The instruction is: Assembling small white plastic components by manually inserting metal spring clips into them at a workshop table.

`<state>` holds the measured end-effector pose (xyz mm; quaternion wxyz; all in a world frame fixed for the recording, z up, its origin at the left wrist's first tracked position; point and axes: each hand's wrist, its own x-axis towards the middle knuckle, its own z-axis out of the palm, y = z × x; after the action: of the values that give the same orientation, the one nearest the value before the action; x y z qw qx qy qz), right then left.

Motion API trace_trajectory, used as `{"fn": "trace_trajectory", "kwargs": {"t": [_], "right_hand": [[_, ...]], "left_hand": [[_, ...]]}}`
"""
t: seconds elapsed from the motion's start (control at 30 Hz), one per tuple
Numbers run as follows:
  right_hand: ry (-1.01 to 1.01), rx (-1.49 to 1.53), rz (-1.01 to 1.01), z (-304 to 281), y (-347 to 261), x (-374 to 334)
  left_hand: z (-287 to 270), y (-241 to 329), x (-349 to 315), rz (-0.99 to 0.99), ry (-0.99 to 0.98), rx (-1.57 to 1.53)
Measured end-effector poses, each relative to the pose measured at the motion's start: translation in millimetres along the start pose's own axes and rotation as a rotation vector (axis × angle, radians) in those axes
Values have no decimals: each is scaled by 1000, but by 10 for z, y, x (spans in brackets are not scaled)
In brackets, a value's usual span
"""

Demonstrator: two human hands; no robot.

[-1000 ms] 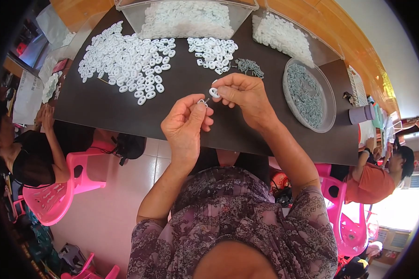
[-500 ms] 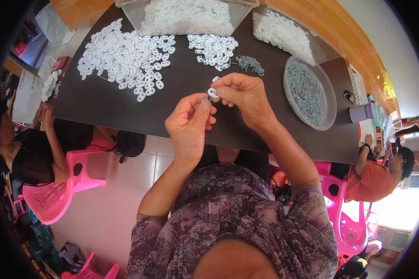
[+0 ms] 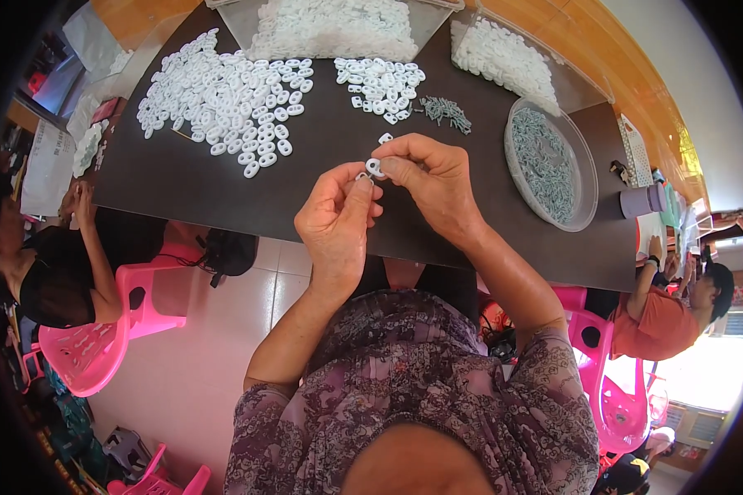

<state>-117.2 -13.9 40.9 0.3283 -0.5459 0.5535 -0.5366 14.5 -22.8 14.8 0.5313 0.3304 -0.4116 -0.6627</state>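
The left hand (image 3: 338, 219) is closing its thumb and fingers on a small pale piece (image 3: 363, 176), mostly hidden by the grip, while the right hand (image 3: 429, 175) is pinching a white two-holed oval (image 3: 375, 167) between thumb and forefinger; both hands are meeting just above the near part of a dark table (image 3: 182, 191), though whether the two pieces are touching cannot be told. A lone white piece (image 3: 385, 139) is lying just beyond the right fingertips. Farther out, a small white heap (image 3: 381, 87), a larger white heap (image 3: 223, 95) and a little grey screw pile (image 3: 444, 114) are spreading over the tabletop, and a round clear dish (image 3: 585, 206) is holding more grey screws (image 3: 545, 169) to the right. Two clear bins of white pieces are standing along the far edge.
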Motion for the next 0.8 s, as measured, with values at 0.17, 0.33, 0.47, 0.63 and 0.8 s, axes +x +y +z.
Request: {"fn": "trace_trajectory", "kwargs": {"t": [0.17,0.33,0.47,0.63,0.8], "right_hand": [[-12,2,14,23,20,-46],[-9,17,33,30,7,-83],[-6,-19,20,23,21,-115],[12,-97,-71,15,57,-158],[-32,-186,-117,-7,39,-219]], "left_hand": [[2,-39,9,77,-12,-21],[-19,-69,7,39,-51,-43],[-25,-67,1,35,-65,-45],[1,-44,25,28,-63,-60],[9,-64,31,20,-48,-163]]}}
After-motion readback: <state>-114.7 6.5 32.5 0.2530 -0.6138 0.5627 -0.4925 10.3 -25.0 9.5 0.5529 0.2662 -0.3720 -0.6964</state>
